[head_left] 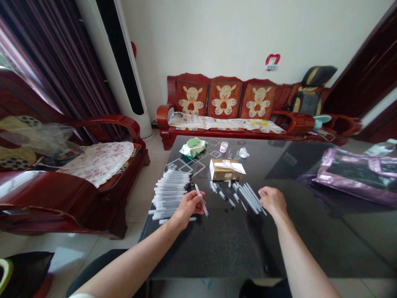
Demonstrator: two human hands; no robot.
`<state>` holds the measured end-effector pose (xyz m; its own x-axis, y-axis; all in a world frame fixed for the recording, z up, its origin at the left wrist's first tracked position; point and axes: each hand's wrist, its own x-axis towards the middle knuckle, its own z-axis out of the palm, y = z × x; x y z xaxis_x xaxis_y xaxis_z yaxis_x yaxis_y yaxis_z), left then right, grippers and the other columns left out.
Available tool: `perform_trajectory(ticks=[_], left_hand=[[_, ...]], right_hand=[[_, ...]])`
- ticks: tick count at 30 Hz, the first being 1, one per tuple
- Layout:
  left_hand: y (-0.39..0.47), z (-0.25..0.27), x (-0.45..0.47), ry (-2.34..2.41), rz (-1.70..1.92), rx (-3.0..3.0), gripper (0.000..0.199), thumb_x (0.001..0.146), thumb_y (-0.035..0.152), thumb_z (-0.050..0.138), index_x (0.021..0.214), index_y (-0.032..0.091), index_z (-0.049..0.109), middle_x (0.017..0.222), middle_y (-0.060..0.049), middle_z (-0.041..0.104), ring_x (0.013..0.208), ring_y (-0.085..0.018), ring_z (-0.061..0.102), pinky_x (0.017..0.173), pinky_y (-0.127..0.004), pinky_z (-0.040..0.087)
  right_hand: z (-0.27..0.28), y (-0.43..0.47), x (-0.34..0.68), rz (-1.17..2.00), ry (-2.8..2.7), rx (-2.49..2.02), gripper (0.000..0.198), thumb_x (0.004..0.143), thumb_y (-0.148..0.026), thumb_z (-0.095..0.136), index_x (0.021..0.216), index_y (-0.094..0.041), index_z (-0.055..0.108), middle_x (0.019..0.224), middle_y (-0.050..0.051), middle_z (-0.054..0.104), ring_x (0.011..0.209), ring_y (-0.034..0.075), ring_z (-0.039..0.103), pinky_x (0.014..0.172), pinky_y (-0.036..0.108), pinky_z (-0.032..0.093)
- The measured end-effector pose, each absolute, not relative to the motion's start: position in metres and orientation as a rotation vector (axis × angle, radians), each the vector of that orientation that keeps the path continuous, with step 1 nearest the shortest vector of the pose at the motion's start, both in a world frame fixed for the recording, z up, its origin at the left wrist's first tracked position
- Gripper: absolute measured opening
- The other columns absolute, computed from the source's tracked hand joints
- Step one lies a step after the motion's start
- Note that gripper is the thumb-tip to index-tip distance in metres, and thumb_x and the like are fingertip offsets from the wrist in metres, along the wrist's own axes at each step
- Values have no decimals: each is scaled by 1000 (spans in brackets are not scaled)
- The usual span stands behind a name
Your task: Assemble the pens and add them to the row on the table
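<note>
My left hand is closed around a pen with a translucent barrel and a dark end, held aslant above the table. Beside that hand, a big pile of capped pens with frosted barrels and black ends lies on the table's left side. My right hand has its fingers curled together next to several loose pen barrels; whatever they pinch, if anything, is hidden. Between the hands lie small pen caps, a few dark pen parts and tiny black pieces.
On the black glossy table stand a gold tissue box, a green pack of wipes, a small white tub and crumpled tissue. A purple-edged clear bag lies to the right. Wooden sofas stand around.
</note>
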<state>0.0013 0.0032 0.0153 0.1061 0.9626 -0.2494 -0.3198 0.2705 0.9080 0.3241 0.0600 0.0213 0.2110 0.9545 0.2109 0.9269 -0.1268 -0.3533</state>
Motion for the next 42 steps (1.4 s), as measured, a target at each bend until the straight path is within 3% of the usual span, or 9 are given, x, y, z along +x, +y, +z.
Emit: perform_trajectory(ticks=[14,20,25,37,40,42], left_hand=[[3,7,2,1024,1052,923,33,74,42,64,90,13,61,58,2,53,43,-7,49,39,-16,40],[2,8,3,1026,1038,904,35,72,42,65,92,13,60,62,0,57,45,-8,51,40,-17,42],[2,12,3,1050,1023,900,36,72,42,65,91,13,60,62,0,58,45,-8,51,40,-17,42],[2,7,2,995,1013,917,32,73,40,66,88,13,61,69,-3,62,51,-9,57,47,-19,46],[2,9,2,966,1018,909,31,72,40,67,85,12,62,72,-5,64,53,-9,58,50,-19,47],[2,11,3,940,1026,910,31,72,40,68,83,12,63,74,-5,64,55,-9,59,52,-20,48]], right_hand=[[19,58,307,274,-1846,-2127,19,74,-26,53,72,-23,71,64,5,68,60,17,62,51,24,36],[8,58,286,244,-1966,-2018,21,80,-28,52,85,-24,72,80,7,71,73,20,65,58,25,40],[0,56,263,35,-2128,-1964,24,85,-28,49,95,-27,70,89,5,71,82,21,64,65,28,42],[-6,53,251,45,-2112,-2005,14,78,-30,56,71,-20,62,72,8,68,70,23,63,56,30,36],[1,50,242,231,-2002,-1838,16,78,-32,55,68,-19,58,63,5,64,63,20,61,54,28,38],[5,43,231,523,-1896,-1644,18,80,-36,53,71,-19,54,58,2,61,56,17,59,51,26,40]])
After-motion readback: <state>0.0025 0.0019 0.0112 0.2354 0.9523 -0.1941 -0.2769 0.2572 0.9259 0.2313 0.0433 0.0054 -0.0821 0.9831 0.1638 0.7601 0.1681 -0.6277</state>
